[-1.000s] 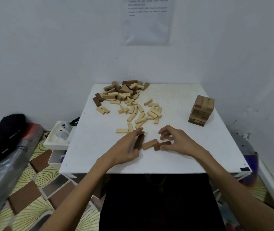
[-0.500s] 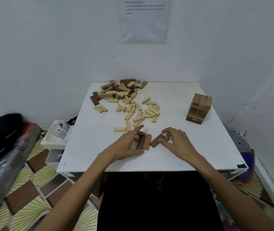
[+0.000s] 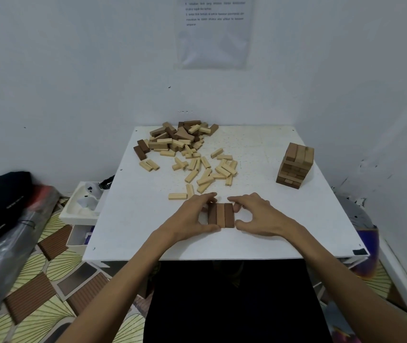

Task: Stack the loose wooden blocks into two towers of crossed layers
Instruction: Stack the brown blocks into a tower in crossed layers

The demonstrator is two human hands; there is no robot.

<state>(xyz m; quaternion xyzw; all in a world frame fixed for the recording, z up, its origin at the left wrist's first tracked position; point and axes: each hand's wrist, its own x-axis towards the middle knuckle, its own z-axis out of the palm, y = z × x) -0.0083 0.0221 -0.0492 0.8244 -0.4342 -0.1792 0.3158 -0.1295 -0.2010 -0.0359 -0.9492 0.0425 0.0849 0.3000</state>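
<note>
Three brown blocks lie side by side as one flat row near the front of the white table. My left hand cups the row's left side, index finger at its far end and thumb at its near end. My right hand mirrors that on the right side, thumb and fingers squeezing the row. A finished tower of crossed layers stands at the table's right. A pile of loose light and dark blocks is spread over the back left and middle.
Walls close in behind the table and on its right. A white tray sits low beside the table's left edge. A black bag and a plastic sack lie on the patterned floor at the left.
The three brown blocks were scattered at angles between my hands. Both hands have pushed them together into a straight, tight row and now flank it.
</note>
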